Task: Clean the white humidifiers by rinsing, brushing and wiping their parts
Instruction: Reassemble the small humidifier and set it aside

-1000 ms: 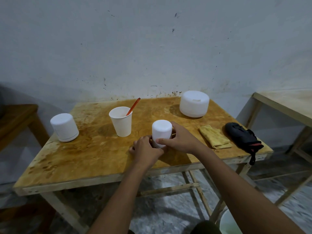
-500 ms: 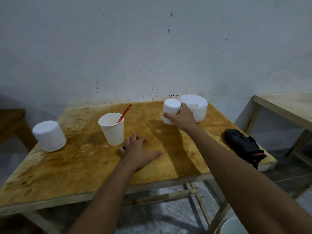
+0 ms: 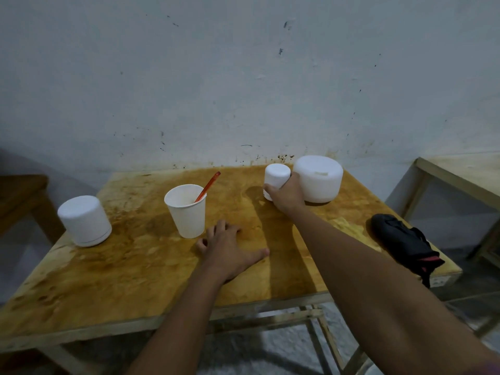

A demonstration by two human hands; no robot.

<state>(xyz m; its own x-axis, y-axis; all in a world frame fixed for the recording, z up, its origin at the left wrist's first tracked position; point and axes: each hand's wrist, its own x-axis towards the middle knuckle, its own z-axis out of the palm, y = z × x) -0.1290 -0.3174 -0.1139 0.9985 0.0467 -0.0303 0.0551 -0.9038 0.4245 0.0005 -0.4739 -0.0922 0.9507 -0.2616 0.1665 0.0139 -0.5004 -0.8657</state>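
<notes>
My right hand (image 3: 287,195) grips a small white humidifier (image 3: 276,175) that stands at the far side of the wooden table (image 3: 135,272), right beside a large white humidifier (image 3: 319,178). My left hand (image 3: 230,250) rests flat on the tabletop with fingers spread, just in front of a white paper cup (image 3: 186,209) that holds an orange-handled brush (image 3: 207,185). A medium white humidifier (image 3: 84,220) stands alone near the table's left edge.
A black folded pouch with red trim (image 3: 405,242) lies at the table's right edge. A yellow cloth (image 3: 349,226) shows partly behind my right forearm. A second wooden table (image 3: 460,174) stands to the right, a darker one (image 3: 19,196) to the left. The wall runs along the table's far edge.
My right hand carried the small humidifier from the table's near middle to the far side beside the large one. My left hand let go of it and came down flat on the tabletop.
</notes>
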